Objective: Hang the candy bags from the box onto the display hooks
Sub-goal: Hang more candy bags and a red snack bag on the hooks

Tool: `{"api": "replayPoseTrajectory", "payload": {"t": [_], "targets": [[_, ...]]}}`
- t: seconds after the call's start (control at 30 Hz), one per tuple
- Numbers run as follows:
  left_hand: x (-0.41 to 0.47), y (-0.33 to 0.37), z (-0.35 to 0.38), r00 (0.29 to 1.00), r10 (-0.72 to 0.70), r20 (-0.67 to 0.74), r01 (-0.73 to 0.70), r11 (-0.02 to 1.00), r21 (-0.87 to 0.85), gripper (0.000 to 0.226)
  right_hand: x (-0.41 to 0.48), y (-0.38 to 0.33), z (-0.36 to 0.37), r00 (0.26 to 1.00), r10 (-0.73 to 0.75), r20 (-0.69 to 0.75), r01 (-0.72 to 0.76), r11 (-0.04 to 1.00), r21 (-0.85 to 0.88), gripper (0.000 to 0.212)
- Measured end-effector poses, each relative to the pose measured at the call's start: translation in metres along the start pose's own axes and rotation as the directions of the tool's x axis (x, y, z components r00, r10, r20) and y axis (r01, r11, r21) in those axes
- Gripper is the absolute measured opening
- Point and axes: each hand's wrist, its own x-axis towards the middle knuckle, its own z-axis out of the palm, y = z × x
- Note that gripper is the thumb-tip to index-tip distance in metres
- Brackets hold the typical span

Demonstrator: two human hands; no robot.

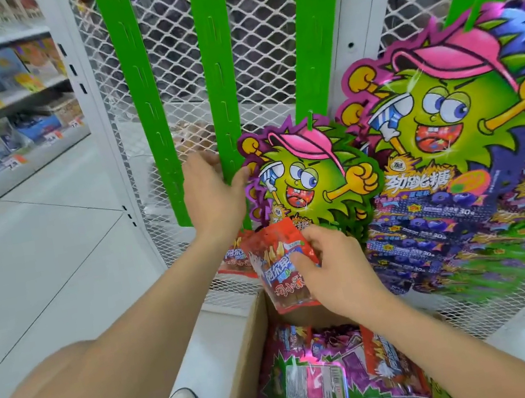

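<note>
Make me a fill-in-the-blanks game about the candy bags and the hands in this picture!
1. The right hand holds a small bag whose colour is ____.
2. The left hand reaches up to a hanging strip coloured ____.
3. More candy bags lie below in a box made of ____.
4. The cartoon face on the hanging bag wears a pink ____.

Missing words: red; green; cardboard; cap
</note>
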Motion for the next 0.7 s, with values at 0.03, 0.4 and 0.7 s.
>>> {"api": "replayPoseTrajectory", "payload": {"t": [0.03, 0.4, 0.7], "targets": [[0.001, 0.0, 0.0, 1.0, -0.013, 0.01, 0.013, 1.0, -0.016, 0.051, 0.0, 0.0, -0.001, 1.0, -0.004, -0.003, 0.004, 1.0, 0.002, 0.006], [-0.023, -0.04, -0.044, 0.929, 0.032, 0.369, -0.057, 0.997, 0.057, 0.027, -0.016, -0.011, 0.002, 0.994, -0.041, 0.103, 0.044, 0.999, -0.024, 0.018], [-0.034, -0.057, -0.083, 0.729, -0.086, 0.679, 0.086, 0.996, 0.033, 0.041, -0.019, -0.02, 0.017, 0.987, 0.001, 0.162, -0.026, 0.988, 0.153, 0.015]]}}
